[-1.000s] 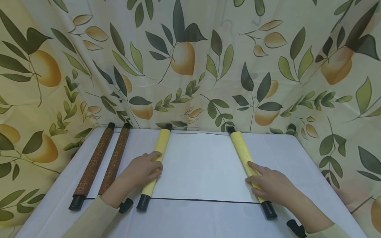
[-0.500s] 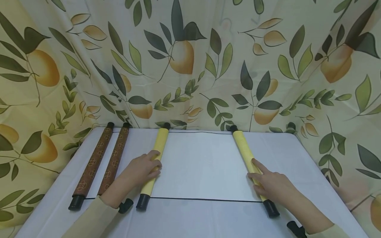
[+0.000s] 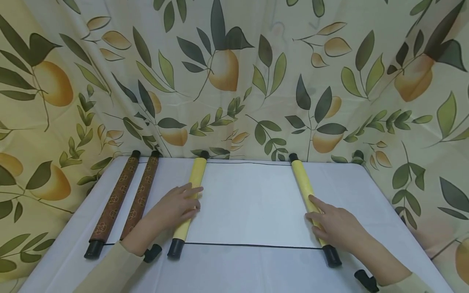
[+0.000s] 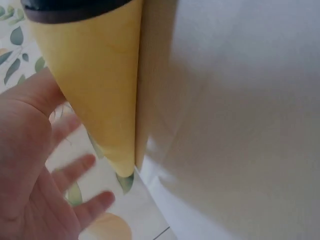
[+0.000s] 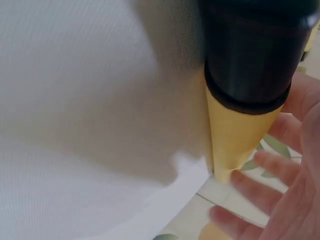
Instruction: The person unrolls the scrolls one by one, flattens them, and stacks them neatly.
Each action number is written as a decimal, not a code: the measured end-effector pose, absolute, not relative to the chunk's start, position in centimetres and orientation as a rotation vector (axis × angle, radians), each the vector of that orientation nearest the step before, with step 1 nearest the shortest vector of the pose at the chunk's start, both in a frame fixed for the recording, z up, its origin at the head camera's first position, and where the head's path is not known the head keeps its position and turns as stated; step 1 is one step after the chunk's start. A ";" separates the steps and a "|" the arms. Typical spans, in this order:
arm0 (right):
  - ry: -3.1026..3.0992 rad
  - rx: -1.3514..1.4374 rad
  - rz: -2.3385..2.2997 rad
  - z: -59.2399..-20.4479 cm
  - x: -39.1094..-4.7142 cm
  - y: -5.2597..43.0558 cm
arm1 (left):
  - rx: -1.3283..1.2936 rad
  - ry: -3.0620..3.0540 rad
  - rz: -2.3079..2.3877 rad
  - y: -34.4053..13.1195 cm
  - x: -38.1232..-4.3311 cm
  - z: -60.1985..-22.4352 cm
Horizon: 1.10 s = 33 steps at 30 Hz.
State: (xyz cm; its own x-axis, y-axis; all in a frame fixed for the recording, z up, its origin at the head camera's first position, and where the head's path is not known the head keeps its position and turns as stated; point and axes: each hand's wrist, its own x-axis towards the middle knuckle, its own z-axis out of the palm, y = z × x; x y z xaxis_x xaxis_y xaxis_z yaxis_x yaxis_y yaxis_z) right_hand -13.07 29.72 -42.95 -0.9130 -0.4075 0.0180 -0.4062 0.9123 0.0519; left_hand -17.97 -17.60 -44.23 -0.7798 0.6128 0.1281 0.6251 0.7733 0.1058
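Left hand [image 3: 179, 207] resting loosely on left yellow roll [image 3: 198, 171], right hand [image 3: 337, 224] resting, seemingly without gripping, on right yellow roll [image 3: 302, 179], white sheet [image 3: 249, 203] lying between.

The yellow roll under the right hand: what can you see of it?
This slim yellow roll, perhaps paper-covered, has a glossy black cap at each end. It lies on the white tablecloth, slanting with its far end leftward in the head view. A flat white black-edged sheet reaches its left side. The fingers of the right hand touch its nearer half.

2 yel. rolls [image 3: 302, 179], 2 brn. rolls [image 3: 114, 199]
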 end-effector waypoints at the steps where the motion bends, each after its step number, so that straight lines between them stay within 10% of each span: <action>1: -3.024 0.683 -0.094 -43.0 -13.1 29.8 | -1.032 -2.877 -0.214 -17.6 -18.0 -44.3; 33: -3.035 0.685 -0.128 -42.6 -13.7 30.5 | -1.033 -2.832 -0.193 -19.5 -17.9 -43.8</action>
